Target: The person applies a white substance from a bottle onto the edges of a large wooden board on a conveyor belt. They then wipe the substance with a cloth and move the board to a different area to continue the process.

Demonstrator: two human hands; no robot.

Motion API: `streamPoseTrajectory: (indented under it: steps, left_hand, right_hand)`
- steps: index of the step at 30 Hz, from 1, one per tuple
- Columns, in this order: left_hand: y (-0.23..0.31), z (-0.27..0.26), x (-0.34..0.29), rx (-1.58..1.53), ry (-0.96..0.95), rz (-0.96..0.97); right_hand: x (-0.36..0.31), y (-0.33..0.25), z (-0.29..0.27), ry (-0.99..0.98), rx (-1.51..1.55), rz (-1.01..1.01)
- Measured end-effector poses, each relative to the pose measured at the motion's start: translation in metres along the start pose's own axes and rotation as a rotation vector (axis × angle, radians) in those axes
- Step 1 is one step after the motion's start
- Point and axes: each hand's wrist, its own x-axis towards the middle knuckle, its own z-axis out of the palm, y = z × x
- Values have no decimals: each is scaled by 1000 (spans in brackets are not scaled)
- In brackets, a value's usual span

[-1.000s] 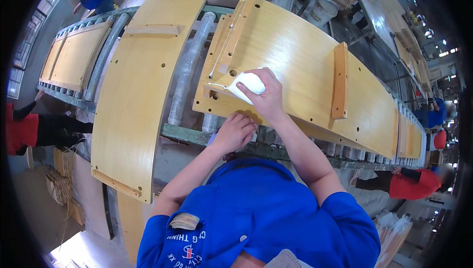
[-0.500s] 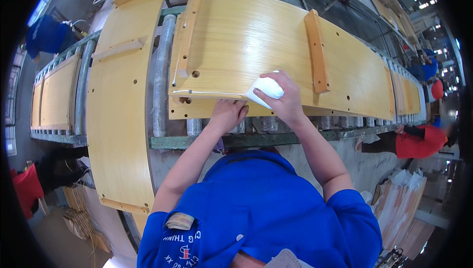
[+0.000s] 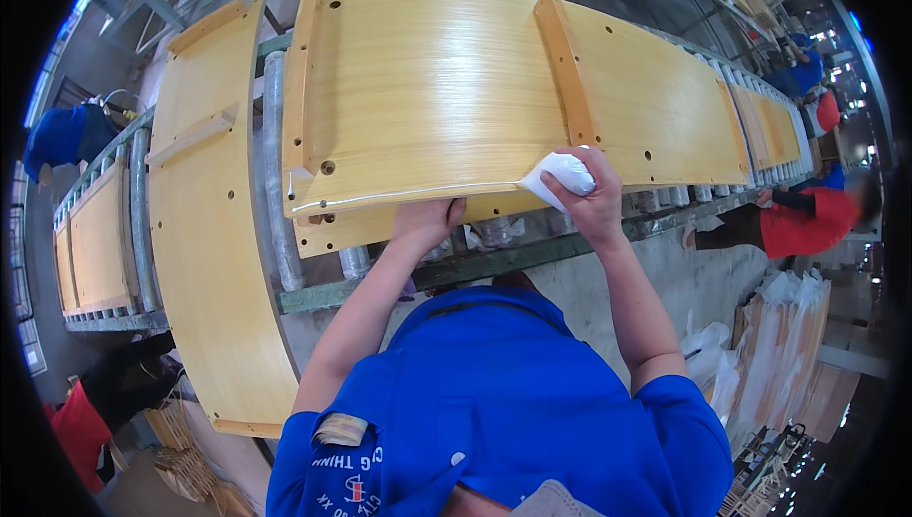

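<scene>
My right hand (image 3: 597, 202) is closed round a white squeeze bag (image 3: 570, 173), its narrow tip at the near edge of the upper wooden panel (image 3: 427, 90). A thin white bead (image 3: 408, 195) runs along that edge from the left corner to the tip. My left hand (image 3: 423, 223) holds the same edge from below, left of the bag; most of its fingers are hidden under the panel. Orange-brown wooden strips (image 3: 566, 66) cross the panel's top. Below it, a second yellowish panel (image 3: 380, 227) shows along the front.
Panels rest on a roller conveyor (image 3: 274, 166) with a green rail (image 3: 465, 265). Another long panel (image 3: 214, 251) lies across it at left, jutting toward me. Wrapped boards (image 3: 774, 346) stand at lower right. Co-workers in red (image 3: 812, 223) and blue (image 3: 62, 137) are around.
My right hand and the bag have moved right along the panel edge, and the white bead is longer. My left hand has slipped farther under the edge. The whole view has shifted.
</scene>
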Motion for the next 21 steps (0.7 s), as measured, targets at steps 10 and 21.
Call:
streamPoseTrajectory:
  steps: [10,21]
  left_hand:
    - [-3,4,0,42,60,2]
    - [-2,5,0,20,108,41]
  right_hand:
    - [-1,8,-8,16,-79,-25]
    - [-2,12,-17,30,-79,-15]
